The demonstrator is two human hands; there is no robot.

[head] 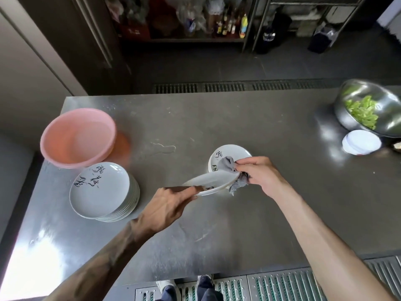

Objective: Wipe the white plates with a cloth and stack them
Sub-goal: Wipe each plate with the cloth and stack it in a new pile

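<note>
Plate (211,181) tilted above bench (238,224). Left hand (169,205) grips near rim; right hand (260,177) pinches grey cloth (230,168) against far rim. Behind it, on bench: second plate (233,154). At left: plate stack (102,190) beside pink basin (78,137), contents unclear. Far right: steel bowl (386,101) holding green leaves (362,111).

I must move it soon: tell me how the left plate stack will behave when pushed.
The plate stack looks heavy, many plates deep, so it probably resists a light push. Its glossy plates may slide on each other.
</note>
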